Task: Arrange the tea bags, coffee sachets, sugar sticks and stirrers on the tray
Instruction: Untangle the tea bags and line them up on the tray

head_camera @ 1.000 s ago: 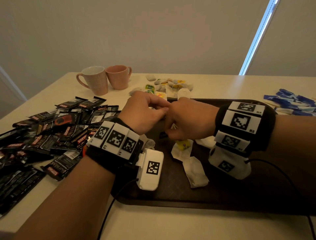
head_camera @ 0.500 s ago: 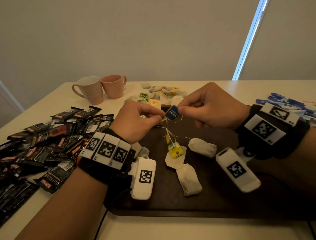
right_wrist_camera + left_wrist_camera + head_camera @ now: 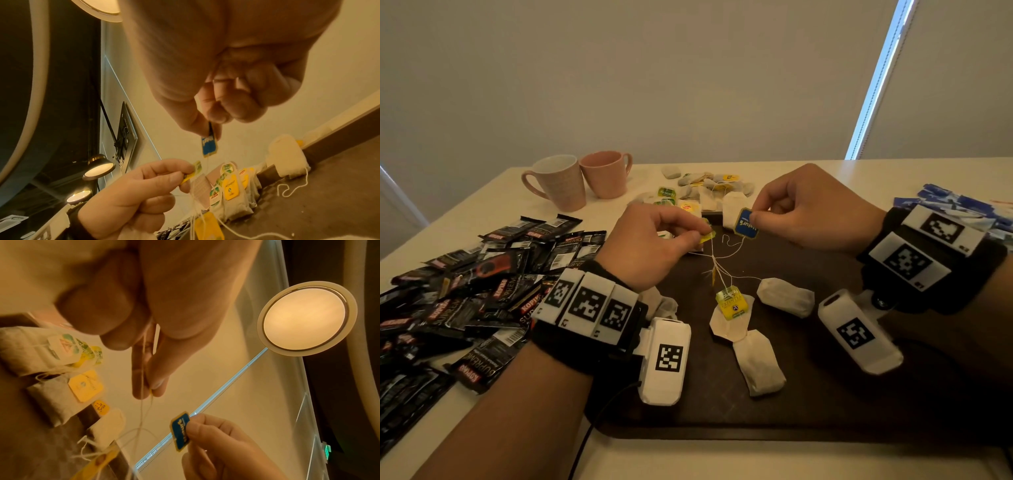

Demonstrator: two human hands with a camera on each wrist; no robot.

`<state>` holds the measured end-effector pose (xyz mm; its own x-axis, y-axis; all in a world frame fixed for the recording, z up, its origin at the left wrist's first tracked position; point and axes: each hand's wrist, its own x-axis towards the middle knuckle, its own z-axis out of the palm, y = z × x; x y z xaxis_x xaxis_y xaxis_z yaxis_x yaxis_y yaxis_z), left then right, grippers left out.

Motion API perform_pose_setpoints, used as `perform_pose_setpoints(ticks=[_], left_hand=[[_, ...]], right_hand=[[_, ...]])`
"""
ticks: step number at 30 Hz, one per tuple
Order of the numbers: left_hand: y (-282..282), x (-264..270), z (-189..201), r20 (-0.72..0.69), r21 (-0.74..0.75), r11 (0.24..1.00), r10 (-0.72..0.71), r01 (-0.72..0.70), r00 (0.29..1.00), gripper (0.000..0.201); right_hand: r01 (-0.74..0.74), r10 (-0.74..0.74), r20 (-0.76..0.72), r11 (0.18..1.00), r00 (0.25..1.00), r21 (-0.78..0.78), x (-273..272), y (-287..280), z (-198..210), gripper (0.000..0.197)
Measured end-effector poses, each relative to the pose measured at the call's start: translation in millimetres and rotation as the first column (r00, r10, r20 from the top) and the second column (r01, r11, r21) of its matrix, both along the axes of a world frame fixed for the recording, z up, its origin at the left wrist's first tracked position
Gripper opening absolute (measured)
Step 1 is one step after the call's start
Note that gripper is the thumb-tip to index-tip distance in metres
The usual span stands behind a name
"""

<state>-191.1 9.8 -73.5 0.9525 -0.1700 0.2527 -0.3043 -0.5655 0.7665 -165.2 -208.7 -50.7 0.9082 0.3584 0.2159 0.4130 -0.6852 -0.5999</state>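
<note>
Both hands hover over the dark brown tray point(image 3: 808, 404). My right hand point(image 3: 755, 216) pinches a blue tea bag tag point(image 3: 746, 223) point(image 3: 180, 431) point(image 3: 208, 145). My left hand point(image 3: 700, 233) pinches a yellow-green tag point(image 3: 707, 236) point(image 3: 191, 174). Tangled white strings point(image 3: 717, 263) run down from both tags to tea bags on the tray: one at the right point(image 3: 786, 297), one near the front point(image 3: 758, 366), and one under a green-yellow tag point(image 3: 731, 303). Another tea bag point(image 3: 662, 303) peeks out beside my left wrist.
Black coffee sachets point(image 3: 465, 291) are heaped on the table left of the tray. More tea bags point(image 3: 705, 192) lie behind the tray. Two pink mugs point(image 3: 582, 183) stand at the back left. Blue sugar sticks point(image 3: 962, 205) lie at the far right.
The hands rose from the tray and drew apart, each pinching a tag, pulling the tangled strings taut. The view also tilted down a little.
</note>
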Motion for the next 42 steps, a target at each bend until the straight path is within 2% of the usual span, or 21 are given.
perform_pose_setpoints(ticks=[5, 7, 10, 14, 18, 21, 29, 32, 35, 37, 38, 40, 42], left_hand=[[-1, 0, 0, -0.012, -0.018, 1.0, -0.007, 0.006, 1.0, 0.024], [-1, 0, 0, -0.021, -0.022, 1.0, 0.006, -0.007, 1.0, 0.026], [-2, 0, 1, -0.032, -0.024, 1.0, 0.018, -0.019, 0.999, 0.027], [-2, 0, 1, -0.039, -0.049, 0.999, -0.008, 0.006, 0.999, 0.022], [-3, -1, 2, -0.049, -0.065, 0.998, -0.024, 0.021, 0.999, 0.019], [-3, -1, 2, -0.065, -0.077, 0.997, -0.018, 0.013, 0.998, 0.019], [-4, -2, 3, -0.102, -0.052, 0.998, -0.025, 0.02, 0.995, 0.016], [-4, -2, 3, -0.109, -0.041, 0.999, -0.025, 0.02, 0.994, 0.017], [-5, -3, 4, -0.117, -0.037, 0.999, -0.02, 0.015, 0.993, 0.017], [-5, -3, 3, -0.121, -0.037, 0.999, -0.015, 0.011, 0.992, 0.018], [-5, -3, 3, -0.123, -0.04, 0.999, -0.015, 0.01, 0.992, 0.018], [-6, -3, 3, -0.124, -0.043, 0.999, -0.012, 0.007, 0.992, 0.017], [-5, -3, 3, -0.122, -0.042, 0.999, -0.003, -0.002, 0.993, 0.016]], right_hand=[[-0.082, 0.082, -0.005, 0.996, 0.997, -0.034, -3, -3, -2, 0.007], [-0.12, 0.12, -0.042, 0.993, 0.992, 0.0, -6, -4, -1, 0.006], [-0.162, 0.166, -0.095, 0.985, 0.982, 0.051, -9, -5, 0, 0.015], [-0.184, 0.185, -0.115, 0.983, 0.976, 0.019, -12, -2, 1, 0.023], [-0.205, 0.203, -0.174, 0.979, 0.964, 0.008, -17, 2, 0, 0.014], [-0.213, 0.2, -0.181, 0.975, 0.963, -0.058, -17, 1, -1, 0.007], [-0.171, 0.122, -0.203, 0.954, 0.972, -0.245, -10, -3, -10, 0.011], [-0.131, 0.089, -0.142, 0.936, 0.986, -0.327, -8, -3, -11, 0.012], [-0.143, 0.133, -0.052, 0.931, 0.99, -0.335, -14, 1, -5, 0.015], [-0.234, 0.217, -0.087, 0.894, 0.972, -0.382, -19, 7, -1, 0.01], [-0.274, 0.248, -0.115, 0.861, 0.962, -0.429, -20, 10, -1, 0.012], [-0.314, 0.258, -0.179, 0.801, 0.949, -0.51, -19, 15, -6, 0.028], [-0.319, 0.23, -0.23, 0.79, 0.946, -0.524, -16, 20, -10, 0.038]])
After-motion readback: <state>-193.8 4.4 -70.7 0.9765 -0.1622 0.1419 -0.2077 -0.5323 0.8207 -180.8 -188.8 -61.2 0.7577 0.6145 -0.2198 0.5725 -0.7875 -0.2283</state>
